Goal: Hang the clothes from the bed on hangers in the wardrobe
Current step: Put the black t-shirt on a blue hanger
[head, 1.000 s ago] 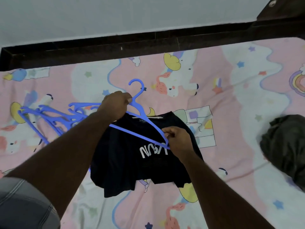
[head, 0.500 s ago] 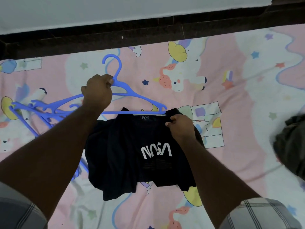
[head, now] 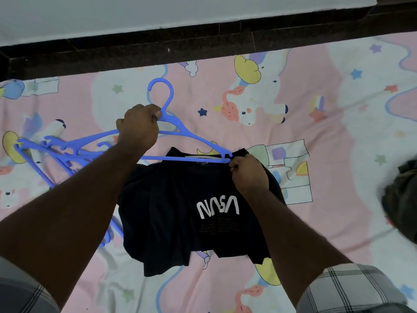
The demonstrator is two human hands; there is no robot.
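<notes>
Nearby, spare hangers point(head: 56, 152) left, dark garment point(head: 401, 197) right; left hand point(head: 137, 129) gripping hanger point(head: 187, 134), right hand point(head: 248, 175) pinching shirt point(head: 180, 211).

Hanger point(head: 180, 129) smooth plastic; T-shirt point(head: 176, 211) matt cloth.

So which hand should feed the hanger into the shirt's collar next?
Left, probably. The left hand grips the blue hanger by its neck, so it steers; the right hand pinches the black shirt collar at the hanger's tip.

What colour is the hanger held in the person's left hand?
The hanger is blue, gripped by the left hand; the head view shows it clearly.
</notes>
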